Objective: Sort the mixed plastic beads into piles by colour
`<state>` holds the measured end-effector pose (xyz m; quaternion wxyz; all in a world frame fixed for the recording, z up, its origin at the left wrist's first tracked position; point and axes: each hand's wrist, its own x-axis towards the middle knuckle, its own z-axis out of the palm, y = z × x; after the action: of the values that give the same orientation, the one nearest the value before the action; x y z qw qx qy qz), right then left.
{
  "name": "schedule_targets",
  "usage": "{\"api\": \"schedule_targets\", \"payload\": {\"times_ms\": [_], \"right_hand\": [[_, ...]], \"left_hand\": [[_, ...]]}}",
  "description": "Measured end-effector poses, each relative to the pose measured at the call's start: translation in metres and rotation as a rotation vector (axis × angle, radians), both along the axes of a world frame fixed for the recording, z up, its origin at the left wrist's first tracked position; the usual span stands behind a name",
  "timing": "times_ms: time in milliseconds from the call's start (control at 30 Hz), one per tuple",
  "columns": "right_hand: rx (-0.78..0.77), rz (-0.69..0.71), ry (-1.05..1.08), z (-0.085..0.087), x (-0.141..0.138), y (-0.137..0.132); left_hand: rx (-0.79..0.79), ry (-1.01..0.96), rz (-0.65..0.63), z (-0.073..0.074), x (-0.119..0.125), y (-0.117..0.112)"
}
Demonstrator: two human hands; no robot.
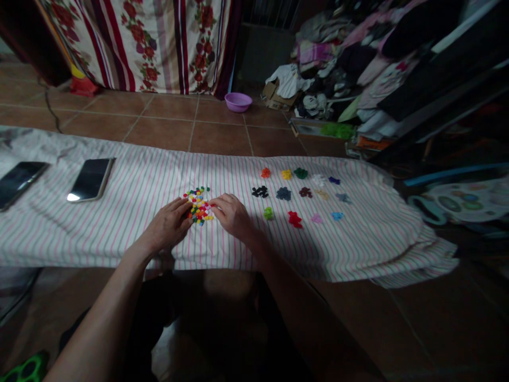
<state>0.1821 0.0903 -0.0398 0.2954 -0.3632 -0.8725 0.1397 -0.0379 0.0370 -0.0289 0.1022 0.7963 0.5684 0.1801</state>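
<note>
A mixed pile of tiny coloured plastic pieces (199, 206) lies on the striped cloth. My left hand (170, 223) rests along the pile's left side, its fingers stretched out and touching the pieces. At the right edge, my right hand (233, 215) has its fingertips pinched together among the pieces; what they hold, if anything, is too small to make out. Single-colour heaps sit in rows to the right, among them a black heap (260, 191), an orange heap (265, 172), a lime green heap (268, 213) and a red heap (295, 218).
Two phones, a white-edged one (91, 180) and a dark one (20, 183), lie at the left of the striped cloth (139, 233). Beyond it, a purple basin (238, 103) stands on the tiled floor. Clothes (318, 53) are piled at the back right.
</note>
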Motion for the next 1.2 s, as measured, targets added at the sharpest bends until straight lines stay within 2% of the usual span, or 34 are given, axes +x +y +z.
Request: {"api": "schedule_targets", "payload": {"times_ms": [267,500,733,967,1100,1200], "right_hand": [[0.018,-0.073,0.045,0.01,0.011,0.001],[0.039,-0.191,0.082,0.019,0.036,0.003],[-0.058,-0.418,0.165,0.032,0.086,0.009],[-0.148,-0.711,0.082,0.037,0.143,0.005],[-0.255,-0.788,-0.012,0.038,0.168,0.0],[-0.283,-0.786,-0.075,0.038,0.181,-0.004]], "left_hand": [[-0.009,0.006,-0.012,0.002,-0.001,0.0],[-0.031,0.022,0.011,0.001,-0.002,0.001],[-0.041,0.033,-0.003,0.001,-0.003,0.002],[-0.038,0.033,0.008,0.001,-0.003,0.003],[-0.061,0.044,-0.001,0.005,-0.003,0.003],[-0.056,0.045,-0.002,0.006,-0.003,0.002]]}}
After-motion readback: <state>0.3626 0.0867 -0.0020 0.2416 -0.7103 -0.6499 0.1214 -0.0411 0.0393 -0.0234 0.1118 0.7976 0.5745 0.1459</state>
